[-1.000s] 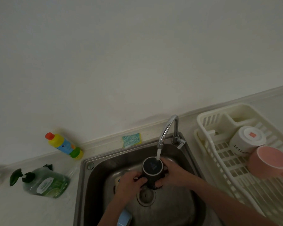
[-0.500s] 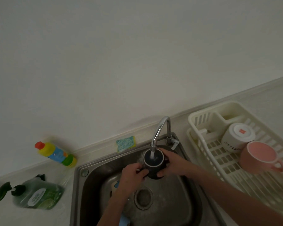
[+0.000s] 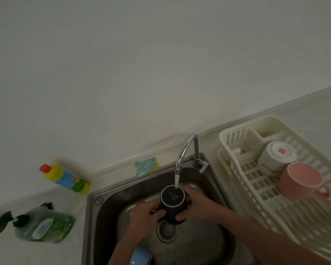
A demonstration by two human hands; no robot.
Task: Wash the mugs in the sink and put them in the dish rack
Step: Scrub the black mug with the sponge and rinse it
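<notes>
Both hands, left hand (image 3: 144, 214) and right hand (image 3: 196, 204), wrap the black mug (image 3: 173, 202) under the tap (image 3: 186, 150) stream for rinsing; rack (image 3: 235, 169) waits at 3 o'clock.

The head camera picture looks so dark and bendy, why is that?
In the head view the light is dim, so the black mug in both hands shows little detail; the wide lens bends the counter edge and the dish rack; the green soap bottle at the left edge looks smeared; the tap carries a bright glint.
</notes>
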